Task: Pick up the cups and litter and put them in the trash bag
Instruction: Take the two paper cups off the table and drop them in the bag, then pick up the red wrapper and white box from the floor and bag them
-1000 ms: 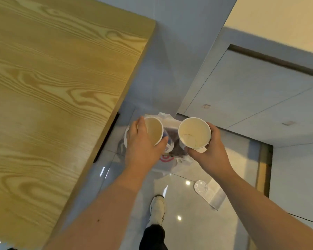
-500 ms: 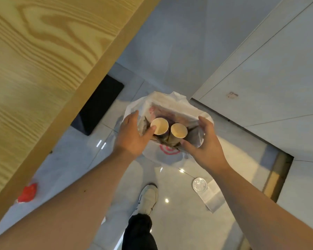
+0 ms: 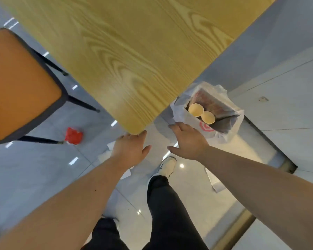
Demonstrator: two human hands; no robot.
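Your hands, left (image 3: 129, 150) and right (image 3: 188, 140), reach out with fingers spread, empty; both cups (image 3: 201, 112) stand in the bag (image 3: 224, 131) beyond your right fingertips.

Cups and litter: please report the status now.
Both hands, left and right, open, empty. Two cups in bag. Red litter on floor. Nothing in the way.

A wooden table (image 3: 134, 51) fills the frame toward twelve o'clock. An orange chair (image 3: 20, 83) with dark legs stands at nine o'clock. A white shoe (image 3: 167, 166) rests on glossy grey floor tiles (image 3: 34, 177).
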